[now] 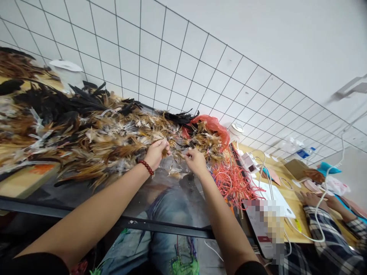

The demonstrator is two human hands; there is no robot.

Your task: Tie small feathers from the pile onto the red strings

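Note:
A wide heap of brown and cream feathers (pixel 120 133) covers the back of a dark glossy tabletop (pixel 129 206). My left hand (pixel 155 154), a beaded bracelet at its wrist, is closed at the heap's front edge on a few small brown feathers. Just to its right, my right hand (pixel 196 161) pinches a thin feather between thumb and fingertips. The two hands are a short distance apart. Small loose feather bits (pixel 175 173) lie on the tabletop below them.
Long black feathers (pixel 48 103) lie at the left, near a white tub (pixel 67 72). A red plastic bag (pixel 210 124) and tangled red cords (pixel 235 181) sit at the right. Beyond are cables, a phone (pixel 262 229) and a co-worker's plaid sleeve (pixel 318 225). A wire grid (pixel 160 57) stands behind.

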